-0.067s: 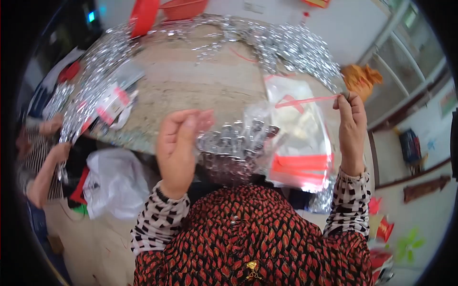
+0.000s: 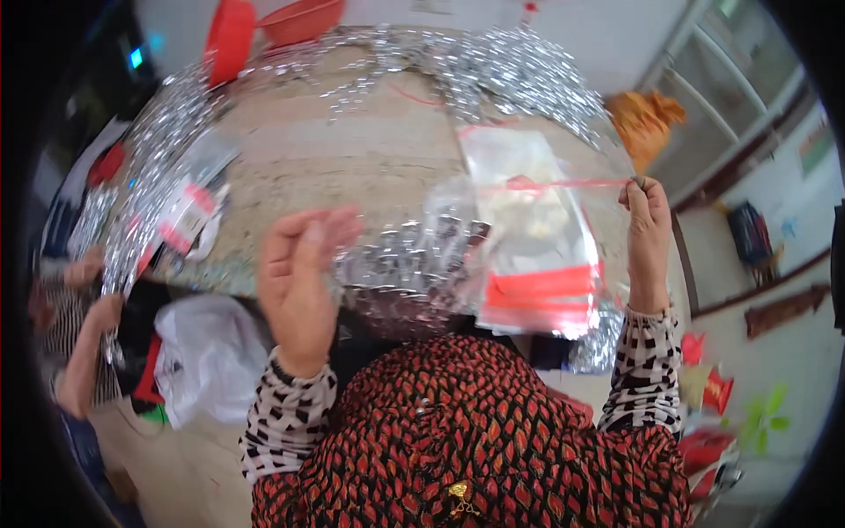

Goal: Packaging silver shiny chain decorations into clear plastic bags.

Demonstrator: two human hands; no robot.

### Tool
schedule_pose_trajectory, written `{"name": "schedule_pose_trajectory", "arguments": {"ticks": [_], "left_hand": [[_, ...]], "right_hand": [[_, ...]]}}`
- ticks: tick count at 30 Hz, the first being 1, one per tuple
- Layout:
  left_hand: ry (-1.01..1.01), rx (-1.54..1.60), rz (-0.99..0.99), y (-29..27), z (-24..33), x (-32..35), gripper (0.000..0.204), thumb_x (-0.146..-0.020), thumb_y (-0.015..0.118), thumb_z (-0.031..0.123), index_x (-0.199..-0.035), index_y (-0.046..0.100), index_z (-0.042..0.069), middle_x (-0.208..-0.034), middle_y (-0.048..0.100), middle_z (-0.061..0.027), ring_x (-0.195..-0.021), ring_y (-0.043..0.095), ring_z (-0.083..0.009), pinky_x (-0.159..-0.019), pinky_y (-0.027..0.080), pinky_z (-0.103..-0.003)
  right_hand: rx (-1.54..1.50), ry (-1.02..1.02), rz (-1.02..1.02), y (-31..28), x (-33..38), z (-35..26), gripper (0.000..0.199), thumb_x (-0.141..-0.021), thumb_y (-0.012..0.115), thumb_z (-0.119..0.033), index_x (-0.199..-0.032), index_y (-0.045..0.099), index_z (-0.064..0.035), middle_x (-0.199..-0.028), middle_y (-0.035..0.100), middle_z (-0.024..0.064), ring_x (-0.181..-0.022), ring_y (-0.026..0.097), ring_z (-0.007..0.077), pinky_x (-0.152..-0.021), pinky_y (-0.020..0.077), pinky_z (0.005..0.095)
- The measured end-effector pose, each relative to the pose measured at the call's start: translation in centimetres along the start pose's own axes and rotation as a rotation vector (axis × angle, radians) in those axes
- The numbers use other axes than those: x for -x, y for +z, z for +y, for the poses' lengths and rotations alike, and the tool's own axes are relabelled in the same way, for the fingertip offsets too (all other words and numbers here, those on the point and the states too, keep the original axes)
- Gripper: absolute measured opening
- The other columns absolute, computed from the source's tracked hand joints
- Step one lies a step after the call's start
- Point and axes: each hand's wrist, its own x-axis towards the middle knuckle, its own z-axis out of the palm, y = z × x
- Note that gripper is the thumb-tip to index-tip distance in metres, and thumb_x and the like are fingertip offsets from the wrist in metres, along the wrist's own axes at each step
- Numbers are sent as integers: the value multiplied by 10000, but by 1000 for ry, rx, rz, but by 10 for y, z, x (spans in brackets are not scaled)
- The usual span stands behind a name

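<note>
My right hand [image 2: 647, 207] pinches the end of a thin red strip [image 2: 563, 185], stretched leftward above a stack of clear flat plastic bags [image 2: 519, 158] with red bands at their near end. My left hand [image 2: 299, 273] is raised over the table's near edge with its fingers extended and smeared by motion; I see nothing in it. Between my hands, against the near edge, rests a clear plastic bag [image 2: 400, 273] filled with shiny silver pieces. Whether the strip's left end is attached to anything is blurred.
Heaps of small silver pieces [image 2: 528, 75] line the far and left sides of the wooden table [image 2: 343, 150]. Red basins [image 2: 304, 19] stand at the back. An orange bag [image 2: 647, 119] lies far right. At left, another person's hands [image 2: 106, 312] work near a white sack [image 2: 207, 352].
My left hand has moved a little left and down. My right hand still holds the red strip, which looks straighter. The whole view has shifted slightly.
</note>
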Motion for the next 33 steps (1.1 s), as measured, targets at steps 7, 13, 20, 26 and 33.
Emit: {"name": "schedule_pose_trajectory", "arguments": {"ticks": [7,13,20,26,33], "left_hand": [[157,-97,229,-45,29,13,198,-966,451,118,-1078,511,-34,-1045,626,-203,-959,635,-269,-868,513,-388],[225,-219,360,-58,54,23,212,-967,453,135,-1097,518,-20,-1071,624,-220,-909,658,-266,-835,532,-342],[209,-162,340,-56,50,12,212,-962,466,139,-1094,517,-18,-1054,627,-220,-919,657,-272,-827,540,-351],[173,-77,240,-33,31,4,207,-966,453,130,-1108,513,-8,-1083,624,-213,-923,657,-286,-839,538,-360],[153,3,186,-12,17,-7,186,-961,460,126,-1079,521,-4,-1060,632,-214,-888,665,-282,-796,552,-359]], "right_hand": [[704,-74,186,-40,-33,138,204,-862,537,-201,-880,594,-6,-814,634,143,-745,584,263,-661,442,357],[1258,-3,107,-13,-35,131,201,-858,518,-202,-902,623,-35,-856,650,172,-856,588,377,-748,434,498],[1623,-46,-249,-90,18,186,115,-788,552,-128,-836,636,-66,-783,657,163,-730,636,339,-661,472,456],[1224,162,-872,-53,59,69,221,-797,588,-198,-868,672,-6,-829,657,187,-743,631,334,-670,499,412],[-258,166,-629,95,50,-50,385,-738,744,-104,-1055,529,-66,-953,548,-7,-880,530,116,-787,432,271]]}}
